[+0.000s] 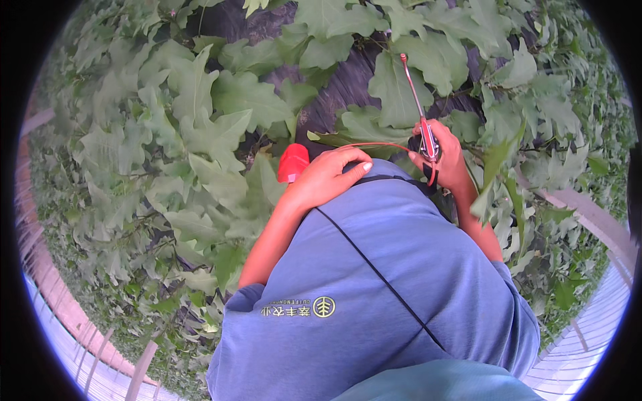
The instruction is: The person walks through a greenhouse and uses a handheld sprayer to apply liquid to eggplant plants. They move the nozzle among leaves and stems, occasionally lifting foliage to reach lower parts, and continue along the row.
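Note:
My right hand (441, 155) is closed around the red handle of a sprayer wand (427, 135), whose thin metal tube points away from me and ends in a small red nozzle among the leaves. A thin red hose (376, 144) runs from near my left hand across my waist towards the wand. My left hand (333, 173) rests at the left of my waist, at the dark waistband; whether its curled fingers hold the hose or anything else cannot be seen. Just beyond its wrist is a red plastic object (294, 163), partly hidden by the hand.
Broad-leaved green plants (251, 97) crowd in front and on both sides, some leaves touching my right forearm. Dark plastic ground film (346, 87) shows between them. A pale post (142, 368) stands at the lower left, and a pale beam (597, 215) lies at the right.

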Available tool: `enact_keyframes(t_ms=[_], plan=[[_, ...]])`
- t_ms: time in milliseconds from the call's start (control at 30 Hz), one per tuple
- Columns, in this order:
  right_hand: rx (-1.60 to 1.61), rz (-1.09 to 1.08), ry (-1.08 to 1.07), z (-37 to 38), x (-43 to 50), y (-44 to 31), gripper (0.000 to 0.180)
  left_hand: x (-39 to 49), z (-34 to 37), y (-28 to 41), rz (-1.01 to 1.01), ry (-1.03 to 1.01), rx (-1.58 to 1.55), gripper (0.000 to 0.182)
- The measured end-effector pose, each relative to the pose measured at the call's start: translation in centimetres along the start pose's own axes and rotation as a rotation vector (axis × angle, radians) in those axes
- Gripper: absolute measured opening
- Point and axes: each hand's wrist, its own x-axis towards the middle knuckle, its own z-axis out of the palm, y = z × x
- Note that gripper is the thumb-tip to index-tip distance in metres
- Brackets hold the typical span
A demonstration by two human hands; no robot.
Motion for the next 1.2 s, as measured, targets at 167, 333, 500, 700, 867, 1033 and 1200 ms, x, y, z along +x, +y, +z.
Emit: enact_keyframes(t_ms=[167, 333, 500, 700, 867, 1033, 1200], plan=[[-0.014, 0.068, -0.047, 1.8, 6.6, 1.2, 0.050, 5.4, -8.5, -1.1, 0.105, -0.131, 0.025, 0.026], [0.115, 0.266, 0.066, 6.4, 13.9, 0.4, 0.048, 9.6, -20.7, -0.8, 0.096, -0.268, 0.118, 0.029], [0.183, 0.425, 0.223, 12.2, 21.7, -1.2, 0.050, 11.4, -31.9, -1.1, 0.106, -0.352, 0.085, 0.029], [0.214, 0.563, 0.259, 14.1, 26.3, -2.9, 0.051, 15.5, -38.5, -1.6, 0.073, -0.491, 0.063, 0.023], [0.257, 0.535, 0.321, 13.6, 30.4, -1.4, 0.052, 20.5, -41.7, -1.2, -0.032, -0.493, 0.064, 0.022], [0.269, 0.526, 0.456, 13.4, 35.7, 3.0, 0.052, 27.2, -43.8, -0.6, -0.145, -0.408, 0.238, 0.032], [0.421, 0.652, 0.471, 13.7, 37.9, 6.1, 0.048, 35.5, -43.2, -2.1, 0.159, -0.397, 0.561, 0.044]])
